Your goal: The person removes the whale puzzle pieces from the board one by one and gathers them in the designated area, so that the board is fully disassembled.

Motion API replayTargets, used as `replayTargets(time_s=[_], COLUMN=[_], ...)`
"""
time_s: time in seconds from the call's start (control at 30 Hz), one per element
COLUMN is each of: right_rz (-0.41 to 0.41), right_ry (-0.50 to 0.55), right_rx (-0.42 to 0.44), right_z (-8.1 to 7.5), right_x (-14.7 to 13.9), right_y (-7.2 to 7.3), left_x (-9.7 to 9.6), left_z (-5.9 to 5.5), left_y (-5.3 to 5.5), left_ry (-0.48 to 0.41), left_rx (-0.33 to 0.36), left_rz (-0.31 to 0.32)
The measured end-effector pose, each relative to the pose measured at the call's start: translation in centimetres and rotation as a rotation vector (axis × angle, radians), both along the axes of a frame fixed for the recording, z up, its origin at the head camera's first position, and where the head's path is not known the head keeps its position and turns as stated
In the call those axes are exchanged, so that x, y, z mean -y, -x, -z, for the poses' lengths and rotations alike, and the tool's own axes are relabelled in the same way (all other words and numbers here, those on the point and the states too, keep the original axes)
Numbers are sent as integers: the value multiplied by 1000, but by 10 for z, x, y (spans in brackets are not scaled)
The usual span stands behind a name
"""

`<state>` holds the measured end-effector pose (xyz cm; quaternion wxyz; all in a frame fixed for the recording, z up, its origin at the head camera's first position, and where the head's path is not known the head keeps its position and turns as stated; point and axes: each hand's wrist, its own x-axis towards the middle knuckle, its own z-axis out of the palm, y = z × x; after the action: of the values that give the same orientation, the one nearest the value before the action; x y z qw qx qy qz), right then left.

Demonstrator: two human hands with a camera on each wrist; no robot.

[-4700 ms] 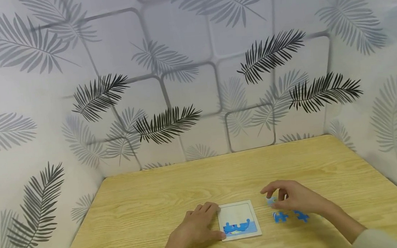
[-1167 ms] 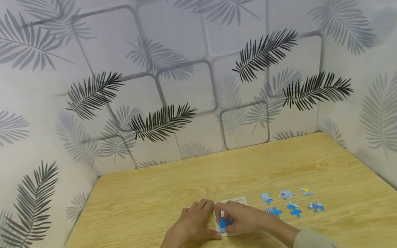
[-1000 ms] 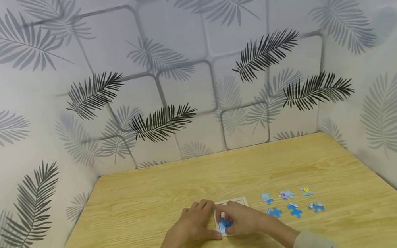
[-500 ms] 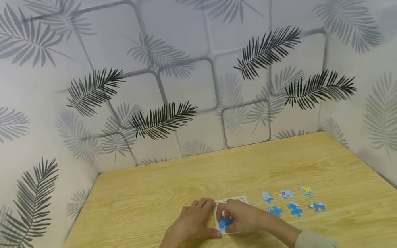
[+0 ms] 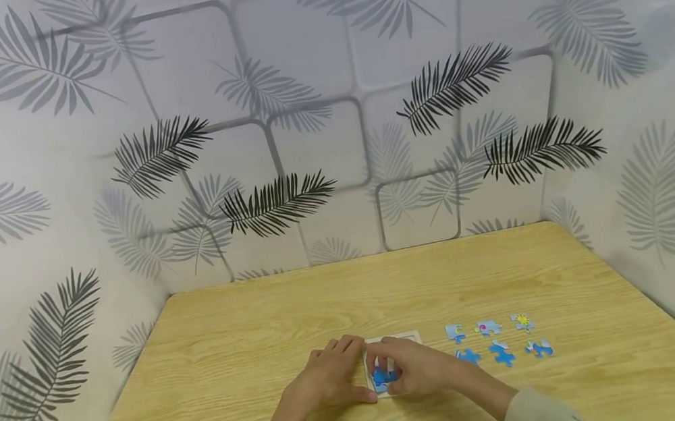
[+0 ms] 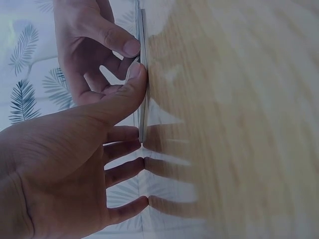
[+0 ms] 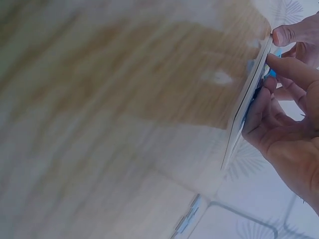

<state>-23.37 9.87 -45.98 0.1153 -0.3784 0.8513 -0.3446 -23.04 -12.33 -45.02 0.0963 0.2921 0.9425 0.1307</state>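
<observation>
A pale square puzzle board point(image 5: 410, 334) lies on the table, blue picture pieces in its lower part. My left hand point(image 5: 329, 377) rests along its left side, thumb on the lower left corner and fingertips near the upper left one. In the left wrist view its fingers are spread and fairly straight, tips down at the table. Over the board, my right hand point(image 5: 413, 366) bends its thumb and fingers around a blue puzzle piece point(image 5: 382, 375). The right wrist view shows its fingertips low against the board, a bit of bright blue point(image 7: 273, 72) between them. The right hand hides most of the board.
Several loose puzzle pieces lie in two rows to the right of the board, among them a sun piece point(image 5: 522, 321) and a blue piece point(image 5: 502, 353). The wood-grain table point(image 5: 251, 327) meets a leaf-patterned wall point(image 5: 339, 224) at the back.
My right hand has moved left from the loose pieces onto the board. Over the last second its fingers shift slightly there with the blue puzzle piece. My left hand stays at the board's left edge.
</observation>
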Motion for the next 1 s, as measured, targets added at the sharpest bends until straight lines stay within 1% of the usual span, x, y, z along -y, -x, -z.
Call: replayTargets(time_s=[0.2, 0.4, 0.5, 0.6, 0.8, 0.93, 1.0], right_rz=[16, 24, 40, 51, 43, 58, 69], right_ry=[9, -26, -13, 36, 143, 165, 167], right_rx=[-6, -85, -85, -54, -15, -1, -11], right_z=[0, 1, 0, 0, 1, -2, -4], right_x=[-2, 0, -4, -12, -38, -58, -68], right_y=[-1, -2, -3, -1, 2, -1, -2], left_x=[0, 1, 0, -1, -2, -2, -2], left_z=[-2, 0, -1, -1, 0, 0, 0], left_y=[-2, -1, -1, -1, 0, 0, 1], left_ry=[4, 3, 11, 22, 33, 31, 28], left_rx=[3, 5, -5, -16, -30, -17, -13], left_rz=[-6, -9, -5, -5, -17, -26, -28])
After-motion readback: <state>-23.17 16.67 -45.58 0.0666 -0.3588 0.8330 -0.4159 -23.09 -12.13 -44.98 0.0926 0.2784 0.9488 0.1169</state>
